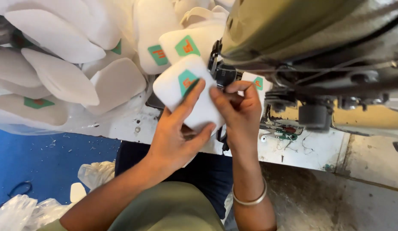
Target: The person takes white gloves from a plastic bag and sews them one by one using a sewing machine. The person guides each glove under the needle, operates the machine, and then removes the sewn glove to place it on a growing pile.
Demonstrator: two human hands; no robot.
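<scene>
Centre frame, both hands, left hand [175,137] and right hand [237,107], pinch a white padded fabric piece with a teal patch [186,92] right at the olive sewing machine [310,38]; fingertips this close to the needle area could get caught.

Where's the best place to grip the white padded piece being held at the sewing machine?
Probably by its bare lower edge, from the near side: the white padded piece is flat and thin, suiting a thumb-and-finger pinch. The left hand already holds there; the right hand is at its machine-side edge.
</scene>
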